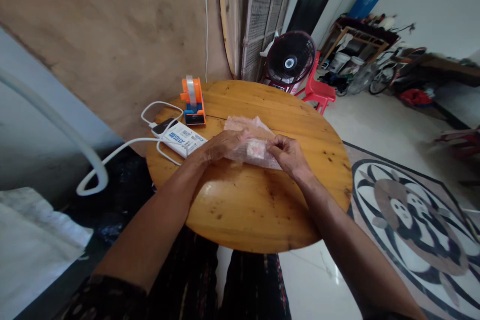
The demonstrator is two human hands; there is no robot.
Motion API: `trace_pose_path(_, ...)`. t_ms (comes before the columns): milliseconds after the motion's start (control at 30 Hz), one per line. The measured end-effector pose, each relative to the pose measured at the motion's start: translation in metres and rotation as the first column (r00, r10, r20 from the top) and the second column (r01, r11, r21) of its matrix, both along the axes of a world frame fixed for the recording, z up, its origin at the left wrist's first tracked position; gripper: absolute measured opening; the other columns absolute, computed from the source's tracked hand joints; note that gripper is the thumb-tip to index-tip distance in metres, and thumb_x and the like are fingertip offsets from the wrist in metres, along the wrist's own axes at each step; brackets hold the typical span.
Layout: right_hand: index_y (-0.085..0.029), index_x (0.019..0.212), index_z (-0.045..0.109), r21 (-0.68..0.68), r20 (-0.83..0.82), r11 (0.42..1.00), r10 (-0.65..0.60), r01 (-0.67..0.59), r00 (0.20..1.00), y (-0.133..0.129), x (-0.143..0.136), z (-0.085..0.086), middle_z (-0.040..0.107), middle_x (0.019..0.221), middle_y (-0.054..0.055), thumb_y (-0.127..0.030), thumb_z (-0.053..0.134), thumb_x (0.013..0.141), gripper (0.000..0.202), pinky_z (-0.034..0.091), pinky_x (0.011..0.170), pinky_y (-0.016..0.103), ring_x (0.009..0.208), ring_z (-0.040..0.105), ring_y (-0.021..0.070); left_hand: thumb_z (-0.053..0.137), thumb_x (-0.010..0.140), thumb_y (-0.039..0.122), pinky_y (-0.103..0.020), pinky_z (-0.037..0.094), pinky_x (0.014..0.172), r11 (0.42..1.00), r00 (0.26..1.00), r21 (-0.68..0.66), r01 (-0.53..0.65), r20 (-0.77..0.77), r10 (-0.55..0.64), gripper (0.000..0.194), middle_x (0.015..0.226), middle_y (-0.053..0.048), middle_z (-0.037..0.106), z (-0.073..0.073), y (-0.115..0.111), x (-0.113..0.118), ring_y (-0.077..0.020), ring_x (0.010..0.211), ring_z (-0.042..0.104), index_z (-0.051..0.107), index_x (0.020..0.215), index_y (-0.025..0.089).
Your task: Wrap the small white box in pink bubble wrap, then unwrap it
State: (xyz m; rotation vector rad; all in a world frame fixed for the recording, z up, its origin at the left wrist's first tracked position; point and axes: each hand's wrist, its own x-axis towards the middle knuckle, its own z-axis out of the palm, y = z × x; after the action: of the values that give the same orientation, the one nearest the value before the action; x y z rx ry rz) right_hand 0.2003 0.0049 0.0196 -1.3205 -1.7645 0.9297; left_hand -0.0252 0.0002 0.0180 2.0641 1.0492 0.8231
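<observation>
A sheet of pinkish bubble wrap [243, 124] lies on the round wooden table [255, 210]. On it is a small, pale, block-like item [256, 149], partly wrapped or seen through the plastic; its kind is unclear. My left hand [227, 144] rests on the wrap's left side with its fingers stretched out flat. At the right side of the small item, my right hand [288, 154] pinches the wrap between thumb and fingers. The exact fingertips of the right hand are blurred.
An orange and blue tape dispenser [194, 102] stands at the table's back left. Before it lies a white power bank [183, 139] with a looped white cable [123, 146]. Beyond the table are a fan [290, 60] and a red chair [318, 89].
</observation>
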Motion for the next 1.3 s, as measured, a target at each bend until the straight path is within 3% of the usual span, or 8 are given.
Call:
trace_pose_path(133, -0.019, 0.063, 0.058, 0.013, 0.007, 0.999, -0.039, 0.039, 0.999, 0.003, -0.001, -0.006, 0.054, 0.057, -0.002, -0.034, 0.058, 0.066, 0.015, 0.034, 0.053, 0.026, 0.053, 0.044, 0.0114, 0.041, 0.09, 0.059, -0.038, 0.041, 0.105, 0.997, 0.995, -0.076, 0.022, 0.102, -0.015, 0.057, 0.126, -0.008, 0.066, 0.01, -0.006, -0.003, -0.0266, 0.12, 0.057, 0.066, 0.119, 0.017)
trace_pose_path(300, -0.019, 0.064, 0.058, 0.049, 0.046, 0.999, -0.018, 0.016, 0.999, 0.003, 0.0, -0.01, 0.053, 0.059, -0.002, -0.033, 0.059, 0.07, 0.015, 0.037, 0.054, 0.025, 0.055, 0.045, 0.0116, 0.068, 0.072, 0.054, -0.033, 0.049, 0.084, 0.994, 0.996, -0.057, -0.092, -0.007, 0.092, 0.048, 0.101, -0.004, 0.071, 0.014, -0.009, 0.005, -0.0233, 0.094, 0.063, 0.07, 0.103, 0.017)
trace_pose_path(433, -0.019, 0.064, 0.057, 0.051, 0.074, 0.998, -0.033, 0.029, 0.997, 0.001, 0.001, -0.007, 0.05, 0.057, -0.002, -0.038, 0.06, 0.072, 0.021, 0.033, 0.051, 0.025, 0.054, 0.042, 0.011, 0.064, 0.076, 0.044, -0.026, 0.042, 0.062, 0.982, 0.982, 0.016, -0.188, -0.03, 0.189, 0.029, 0.075, 0.0, 0.064, 0.005, -0.005, 0.011, -0.0151, 0.07, 0.056, 0.067, 0.08, 0.016)
trace_pose_path(633, -0.02, 0.063, 0.054, 0.019, 0.041, 0.999, 0.049, -0.05, 0.998, 0.004, 0.003, 0.001, 0.048, 0.056, -0.003, -0.042, 0.062, 0.072, 0.025, 0.032, 0.052, 0.026, 0.052, 0.039, 0.0102, 0.056, 0.073, 0.028, -0.023, 0.032, 0.051, 0.976, 0.976, -0.024, -0.217, 0.025, 0.217, 0.016, 0.061, 0.003, 0.051, -0.006, 0.0, 0.012, -0.0103, 0.056, 0.043, 0.055, 0.062, 0.016)
trace_pose_path(767, -0.019, 0.065, 0.056, -0.036, 0.025, 0.993, 0.111, -0.11, 0.993, 0.006, 0.004, 0.004, 0.05, 0.058, -0.003, -0.043, 0.064, 0.071, 0.026, 0.033, 0.054, 0.026, 0.054, 0.041, 0.0106, 0.056, 0.07, 0.028, -0.023, 0.035, 0.054, 0.976, 0.974, -0.093, -0.195, 0.1, 0.204, 0.015, 0.075, 0.0, 0.061, -0.008, 0.0, 0.014, -0.011, 0.062, 0.048, 0.055, 0.062, 0.016)
trace_pose_path(933, -0.018, 0.066, 0.057, -0.081, -0.033, 0.986, 0.145, -0.148, 0.989, 0.007, 0.006, 0.001, 0.051, 0.06, -0.003, -0.045, 0.066, 0.069, 0.028, 0.034, 0.055, 0.026, 0.056, 0.042, 0.0105, 0.057, 0.068, 0.028, -0.022, 0.031, 0.051, 0.966, 0.966, -0.117, -0.231, 0.09, 0.242, 0.014, 0.06, 0.003, 0.051, -0.007, -0.001, 0.016, -0.0099, 0.056, 0.042, 0.052, 0.06, 0.017)
trace_pose_path(1100, -0.017, 0.068, 0.058, -0.085, -0.086, 0.986, 0.136, -0.144, 0.987, 0.007, 0.005, -0.003, 0.049, 0.06, -0.003, -0.048, 0.064, 0.072, 0.032, 0.032, 0.053, 0.025, 0.054, 0.04, 0.0093, 0.056, 0.067, 0.028, -0.022, 0.029, 0.049, 0.963, 0.964, -0.104, -0.247, 0.07, 0.255, 0.014, 0.058, 0.004, 0.047, -0.002, -0.002, 0.017, -0.0092, 0.054, 0.039, 0.052, 0.059, 0.017)
trace_pose_path(1300, -0.018, 0.065, 0.054, -0.07, -0.073, 0.992, 0.096, -0.101, 0.993, 0.007, 0.001, -0.005, 0.045, 0.057, -0.004, -0.048, 0.062, 0.071, 0.032, 0.03, 0.05, 0.024, 0.052, 0.038, 0.0085, 0.056, 0.065, 0.03, -0.021, 0.028, 0.048, 0.933, 0.948, -0.192, -0.306, 0.035, 0.318, 0.016, 0.056, 0.005, 0.046, 0.0, -0.003, 0.019, -0.0089, 0.052, 0.039, 0.049, 0.059, 0.017)
